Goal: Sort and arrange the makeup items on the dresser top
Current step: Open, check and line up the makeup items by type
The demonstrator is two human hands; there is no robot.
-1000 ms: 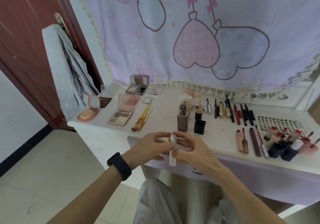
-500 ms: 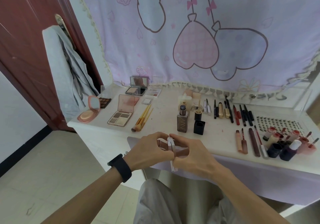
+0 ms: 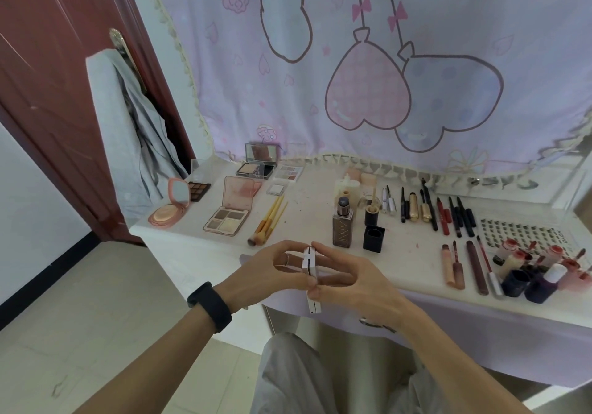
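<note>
Fingers of my left hand and my right hand are pinching a slim white flat plastic case from either side. I am holding it upright and edge-on, just short of the front edge of the white dresser top. A dark slit is showing along its edge, so I am judging that it is not fully shut. To do this well I am pressing both halves evenly near the middle, thumbs low, and not twisting at the hinge. I am also holding it close to the dresser in case it slips.

At eleven o'clock, the yellow-handled makeup brushes are lying in a bundle. Beyond them at ten o'clock, the open pink-lidded eyeshadow palette and the round peach mirrored compact are sitting flat. At one o'clock, the brown square glass foundation bottle is standing just beside a black cube-shaped cap. At three o'clock, the pink and brown lip gloss tubes are lying side by side.

Farther back at twelve o'clock a small white square pan is lying near the palettes. I am thinking the case belongs there, laid flat, so I will need to clear the brushes on the way.
</note>
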